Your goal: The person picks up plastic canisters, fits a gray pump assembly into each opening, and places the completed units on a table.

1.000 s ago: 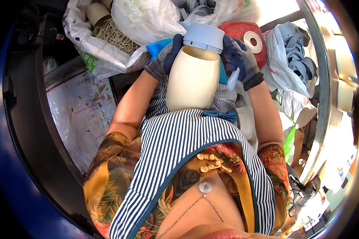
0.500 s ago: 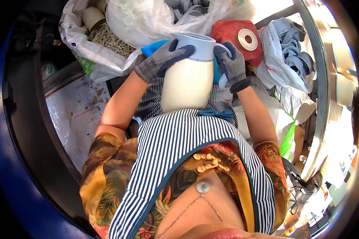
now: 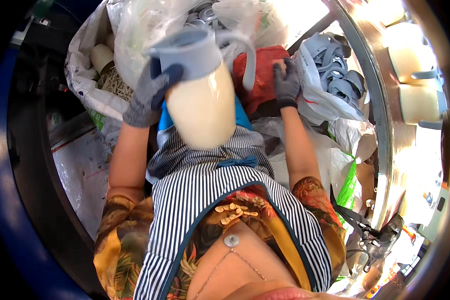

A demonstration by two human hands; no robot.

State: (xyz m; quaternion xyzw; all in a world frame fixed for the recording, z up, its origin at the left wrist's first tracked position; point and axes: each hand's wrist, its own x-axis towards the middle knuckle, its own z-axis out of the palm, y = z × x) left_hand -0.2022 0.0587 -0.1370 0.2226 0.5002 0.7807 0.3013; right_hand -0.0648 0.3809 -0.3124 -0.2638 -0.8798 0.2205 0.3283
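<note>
A cream jug (image 3: pixel 200 107) with a grey-blue collar, spout and handle stands tilted above my lap. My gloved left hand (image 3: pixel 152 92) grips it at the left side, just under the collar. The handle (image 3: pixel 249 65) points right, free of either hand. At the right, my gloved right hand (image 3: pixel 286 82) is at the edge of a red cloth-like bundle (image 3: pixel 257 82), fingers bent around a small tan bit; what it is, I cannot make out. The pale ring seen earlier on the bundle does not show.
A white bag (image 3: pixel 312 97) of grey-blue plastic handles lies beyond my right hand. Clear plastic (image 3: pixel 145 35) with grey parts is at the back. A sack (image 3: pixel 87 80) at the left holds cream pieces. More cream jugs (image 3: pixel 412 60) stand on the right behind a metal rail (image 3: pixel 380 110).
My right hand has let go of the jug's handle and moved onto the red bundle. My left hand has tilted the jug and swung it left, its handle now hanging free. The view has shifted.
</note>
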